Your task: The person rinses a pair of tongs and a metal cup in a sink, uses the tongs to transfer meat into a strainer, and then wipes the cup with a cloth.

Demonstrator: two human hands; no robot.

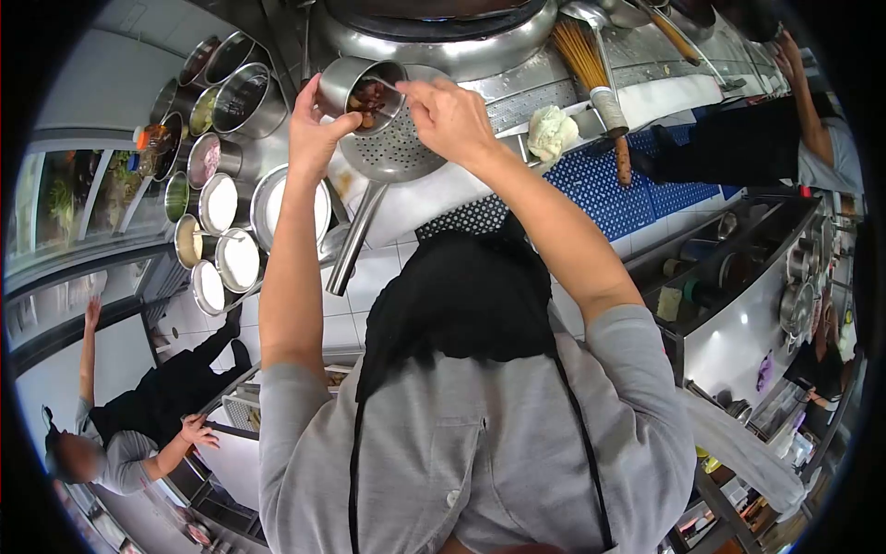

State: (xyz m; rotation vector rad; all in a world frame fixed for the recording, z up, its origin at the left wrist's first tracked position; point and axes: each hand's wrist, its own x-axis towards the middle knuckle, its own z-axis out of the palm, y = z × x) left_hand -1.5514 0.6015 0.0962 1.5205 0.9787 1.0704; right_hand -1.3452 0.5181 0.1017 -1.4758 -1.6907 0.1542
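My left hand [318, 129] is wrapped round a steel cup [337, 85], tilted so its mouth faces me. Dark red and brown pieces of food [369, 97] lie inside. At the cup's right rim is my right hand [449, 115], its fingers bent in a pinch. A thin light strip runs from them into the cup; I cannot make out what it is. Below both hands a perforated steel strainer [392, 152] rests on the counter, its handle [355, 240] pointing toward me.
A large wok ring [443, 46] lies ahead. Several steel pots of ingredients [221, 203] stand at left. A bamboo brush [591, 74] and crumpled white cloth [552, 132] sit at right. One co-worker [120, 443] is at lower left, another [766, 138] at upper right.
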